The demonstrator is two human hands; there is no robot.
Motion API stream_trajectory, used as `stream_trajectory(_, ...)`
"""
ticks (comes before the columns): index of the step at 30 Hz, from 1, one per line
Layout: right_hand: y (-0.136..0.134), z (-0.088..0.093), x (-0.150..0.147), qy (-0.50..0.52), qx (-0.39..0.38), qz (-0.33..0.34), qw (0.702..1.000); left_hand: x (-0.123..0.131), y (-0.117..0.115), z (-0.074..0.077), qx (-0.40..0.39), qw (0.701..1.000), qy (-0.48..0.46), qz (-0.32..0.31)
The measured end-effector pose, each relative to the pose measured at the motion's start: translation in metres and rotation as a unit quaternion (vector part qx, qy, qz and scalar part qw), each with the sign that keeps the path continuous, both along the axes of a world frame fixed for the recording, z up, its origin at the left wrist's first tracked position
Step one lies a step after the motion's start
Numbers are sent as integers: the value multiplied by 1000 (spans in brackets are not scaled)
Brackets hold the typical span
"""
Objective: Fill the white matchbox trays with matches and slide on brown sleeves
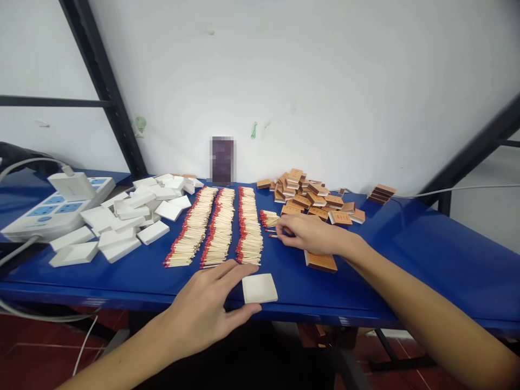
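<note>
Presently, the left hand (214, 297) frames a white tray (260, 289); the right hand (307, 233) bunches its fingertips by a small match pile (268, 218).
Left thumb and fingers stand apart at the tray's near and far edges; whether the right fingertips pinch anything, I cannot tell. Three match rows (219, 227) lie beyond the left hand, brown matchboxes (301, 200) beyond the right.

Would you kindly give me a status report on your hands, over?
Left hand open, thumb and fingers about front white tray. Right hand at small match group, grip unclear. Orange matchbox partly hidden by right hand.
</note>
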State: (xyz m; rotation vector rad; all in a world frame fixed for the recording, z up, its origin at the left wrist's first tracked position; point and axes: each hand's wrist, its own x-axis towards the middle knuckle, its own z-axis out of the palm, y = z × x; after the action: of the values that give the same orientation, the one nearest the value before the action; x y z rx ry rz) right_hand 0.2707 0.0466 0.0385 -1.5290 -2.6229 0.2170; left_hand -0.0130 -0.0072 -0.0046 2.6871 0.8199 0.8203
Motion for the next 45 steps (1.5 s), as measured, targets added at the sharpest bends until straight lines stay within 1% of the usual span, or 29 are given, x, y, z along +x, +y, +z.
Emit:
stream_trajectory(4, -4, 1, -2, -3, 7, 6, 1000, 1, -1, 3, -3, 1000, -9, 13)
stream_trajectory(7, -13, 8, -9, 36, 21, 21, 999, 2, -2, 3, -8, 1000, -19, 20)
stream_trajectory(9, -23, 14, -19, 88, 20, 54, 994, 3, -1, 3, -15, 999, -24, 23)
stream_trajectory(11, -34, 17, -33, 134, 0, 108, 985, 3, -1, 2, -20, 999, -30, 25)
stream_trajectory(14, -47, 13, -50, 158, -26, 170, 972, 3, 0, -1, -12, 998, -48, 32)
stream_trajectory(16, -52, 7, -56, 144, -5, 179, 973, 3, 0, -3, -1, 998, -55, 36)
stream_trajectory(18, -54, 2, -59, 126, 31, 183, 975, 3, 0, -5, 12, 997, -63, 37)
stream_trajectory(20, -54, 1, -58, 121, 67, 188, 972, 3, 1, -7, 19, 997, -70, 35)
stream_trajectory(22, -52, 4, -54, 129, 102, 179, 970, 2, 1, -7, 21, 997, -71, 33)
stream_trajectory(23, -50, 7, -51, 132, 120, 163, 970, 2, 1, -7, 22, 997, -71, 32)
stream_trajectory(26, -37, 14, -35, 99, 158, 83, 979, 1, 2, -6, 29, 997, -66, 27)
stream_trajectory(28, -24, 13, -21, 57, 167, 31, 984, 1, 2, -5, 34, 997, -63, 23)
stream_trajectory(30, -11, 8, -8, 38, 159, 2, 987, 2, 3, -5, 35, 997, -60, 20)
stream_trajectory(33, 4, -2, 5, 33, 132, -16, 991, 1, 3, -6, 33, 998, -59, 18)
stream_trajectory(36, 9, -8, 6, 21, 114, -23, 993, 1, 3, -6, 30, 998, -61, 15)
stream_trajectory(40, 8, -8, 2, 6, 95, -24, 995, 1, 2, -4, 30, 998, -62, 13)
stream_trajectory(45, 8, -8, 2, 12, 94, -23, 995, 1, 2, -2, 21, 999, -48, 14)
